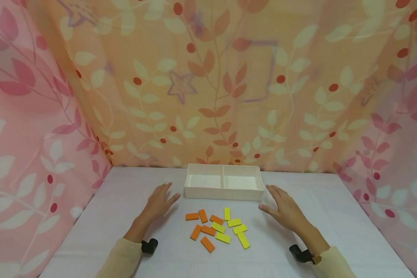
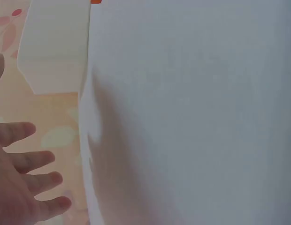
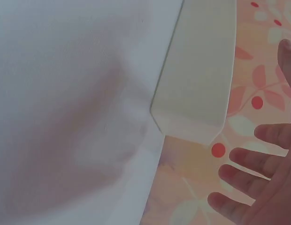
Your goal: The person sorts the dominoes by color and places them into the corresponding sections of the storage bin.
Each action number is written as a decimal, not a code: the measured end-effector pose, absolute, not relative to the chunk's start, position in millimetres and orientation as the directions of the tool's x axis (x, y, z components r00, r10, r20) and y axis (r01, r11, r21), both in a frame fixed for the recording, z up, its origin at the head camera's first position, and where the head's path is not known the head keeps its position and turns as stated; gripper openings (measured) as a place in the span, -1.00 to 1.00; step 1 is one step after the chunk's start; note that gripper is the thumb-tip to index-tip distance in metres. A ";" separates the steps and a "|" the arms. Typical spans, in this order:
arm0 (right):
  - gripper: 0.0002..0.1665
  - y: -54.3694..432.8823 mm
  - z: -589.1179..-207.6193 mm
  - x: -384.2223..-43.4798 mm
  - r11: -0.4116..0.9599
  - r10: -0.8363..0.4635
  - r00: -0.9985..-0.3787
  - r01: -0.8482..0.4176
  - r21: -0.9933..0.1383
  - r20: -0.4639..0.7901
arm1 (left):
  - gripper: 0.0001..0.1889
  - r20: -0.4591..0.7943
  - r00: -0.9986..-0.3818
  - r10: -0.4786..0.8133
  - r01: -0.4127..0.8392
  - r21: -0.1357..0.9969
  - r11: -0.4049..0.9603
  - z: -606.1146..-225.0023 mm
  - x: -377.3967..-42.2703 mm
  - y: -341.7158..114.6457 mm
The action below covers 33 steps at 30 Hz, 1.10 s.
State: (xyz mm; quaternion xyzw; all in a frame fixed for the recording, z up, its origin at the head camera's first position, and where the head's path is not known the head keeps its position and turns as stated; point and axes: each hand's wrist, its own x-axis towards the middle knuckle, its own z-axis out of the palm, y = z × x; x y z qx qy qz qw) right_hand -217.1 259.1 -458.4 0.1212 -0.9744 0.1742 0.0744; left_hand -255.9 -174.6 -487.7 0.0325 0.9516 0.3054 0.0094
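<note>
A white two-compartment box (image 1: 226, 194) stands at the back of the table, both compartments bare inside. In front of it lie several orange blocks (image 1: 192, 217) and several yellow blocks (image 1: 243, 240), flat and rectangular, orange mostly to the left and yellow to the right. My left hand (image 1: 158, 201) is left of the box, fingers spread, holding nothing. On the other side, my right hand (image 1: 283, 206) is beside the box's right end, its fingers also extended and holding nothing. Both wrist views show spread fingers near an end of the white box (image 2: 56, 42).
A white cloth covers the table (image 1: 100, 216). Floral curtains (image 1: 208, 85) hang behind it and along both sides. Each wrist carries a small black camera mount (image 1: 300, 253). A few yellow blocks touch or overlap one another.
</note>
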 end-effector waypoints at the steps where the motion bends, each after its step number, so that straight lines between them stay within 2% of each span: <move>1: 0.00 258.0 -458.5 -215.8 0.907 -0.211 -0.959 -0.264 -0.329 0.190 | -0.21 0.007 -0.998 0.070 0.060 0.602 0.796 -489.3 -256.7 -174.3; 6: -0.05 254.0 -460.3 -210.5 0.878 -0.240 -0.950 -0.300 -0.374 0.198 | -0.26 0.010 -0.999 0.053 0.046 0.683 0.729 -490.5 -261.1 -170.0; 14: -0.10 246.5 -456.9 -203.2 0.837 -0.301 -0.929 -0.365 -0.408 0.214 | -0.26 -0.064 -0.997 0.030 -0.029 0.750 0.660 -481.9 -267.4 -163.7; 21: -0.12 235.7 -454.7 -196.7 0.820 -0.341 -0.926 -0.377 -0.430 0.161 | -0.14 -0.127 -0.992 0.000 -0.099 0.777 0.621 -480.1 -271.6 -159.6; 33: -0.20 224.1 -460.6 -190.3 0.769 -0.479 -0.872 -0.471 -0.434 0.097 | -0.30 -0.099 -0.995 -0.021 -0.094 0.836 0.540 -480.4 -275.8 -155.5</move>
